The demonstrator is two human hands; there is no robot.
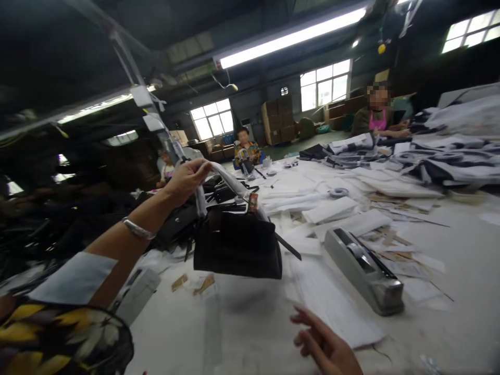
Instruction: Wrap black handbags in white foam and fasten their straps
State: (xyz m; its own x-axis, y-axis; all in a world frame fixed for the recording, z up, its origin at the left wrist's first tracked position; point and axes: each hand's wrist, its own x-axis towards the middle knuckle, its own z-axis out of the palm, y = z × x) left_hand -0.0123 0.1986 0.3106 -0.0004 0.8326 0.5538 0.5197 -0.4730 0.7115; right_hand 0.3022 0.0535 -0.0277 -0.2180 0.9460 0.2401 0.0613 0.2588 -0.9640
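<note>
A black handbag point(236, 244) hangs from its handle point(226, 179), which is wrapped in whitish wrapping. My left hand point(189, 179) is closed around that handle, holding the bag just above the table. An orange-brown tag or metal piece point(253, 202) shows at the bag's top, and a dark strap end point(288, 246) sticks out on its right. Low in the view, my right hand point(326, 341) has its fingers apart and touches nothing I can see. It is nearest to the white sheets point(332, 297) lying on the table.
A grey tape dispenser point(363, 271) stands right of the bag, with another grey dispenser-like object point(138, 294) under my left forearm. Paper scraps point(394, 245) and white sheets cover the table point(461, 281). Black bags point(172, 229) pile up at left. Several people sit farther back.
</note>
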